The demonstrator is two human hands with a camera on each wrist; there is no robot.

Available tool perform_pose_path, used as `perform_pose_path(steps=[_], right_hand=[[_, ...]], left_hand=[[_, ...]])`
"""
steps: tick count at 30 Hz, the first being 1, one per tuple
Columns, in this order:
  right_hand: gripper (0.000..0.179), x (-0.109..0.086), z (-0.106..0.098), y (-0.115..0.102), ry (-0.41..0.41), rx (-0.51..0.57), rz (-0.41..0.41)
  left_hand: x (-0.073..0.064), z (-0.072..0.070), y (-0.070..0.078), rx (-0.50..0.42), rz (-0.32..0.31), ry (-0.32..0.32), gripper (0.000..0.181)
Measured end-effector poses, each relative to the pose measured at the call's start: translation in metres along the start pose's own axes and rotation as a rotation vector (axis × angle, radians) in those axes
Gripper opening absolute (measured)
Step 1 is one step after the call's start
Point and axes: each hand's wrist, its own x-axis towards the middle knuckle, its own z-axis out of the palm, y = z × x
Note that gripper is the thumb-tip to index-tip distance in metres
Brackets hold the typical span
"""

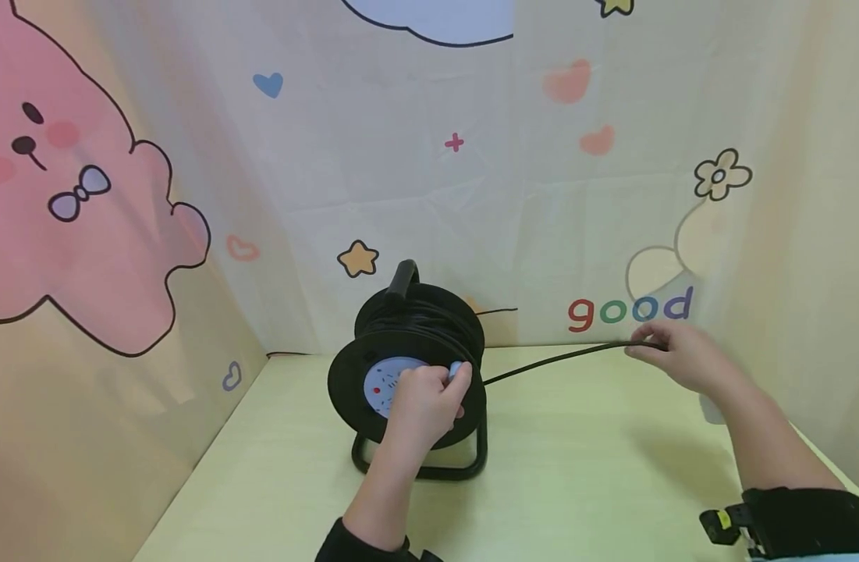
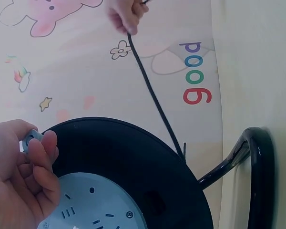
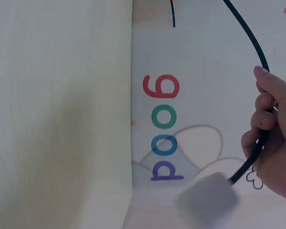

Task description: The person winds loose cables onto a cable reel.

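Note:
A black extension cord reel stands on its tubular frame on the table, cable wound round its drum and a pale blue socket plate on its face. My left hand pinches the small light-blue crank knob near the reel's rim. Off to the right, my right hand holds the black cable, which runs from the reel's right side up to the fingers. Beyond that hand, the cable's end carries a white plug, blurred in the right wrist view.
Pale yellow table under the reel. A printed curtain rises right behind it, with side panels at left and right. The reel's black carrying handle sticks up at the top, and its frame reaches toward the front.

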Motion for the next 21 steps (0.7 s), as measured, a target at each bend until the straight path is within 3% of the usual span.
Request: perform_pose_path(steps=[5, 8, 16, 21], right_hand=[[0.017, -0.016, -0.013, 0.028, 0.045, -0.056, 0.031], [0.018, -0.023, -0.018, 0.036, 0.029, -0.068, 0.065], [0.028, -0.028, -0.019, 0.035, 0.029, -0.042, 0.107], [0.026, -0.026, -0.017, 0.029, 0.046, -0.052, 0.078]], left_hand=[[0.0, 0.0, 0.0, -0.015, -0.024, -0.015, 0.055], [0.001, 0.0, 0.0, -0.021, -0.036, -0.022, 0.054], [0.002, 0.003, -0.003, -0.017, -0.039, -0.037, 0.055], [0.001, 0.007, -0.003, 0.001, -0.032, -0.051, 0.056]])
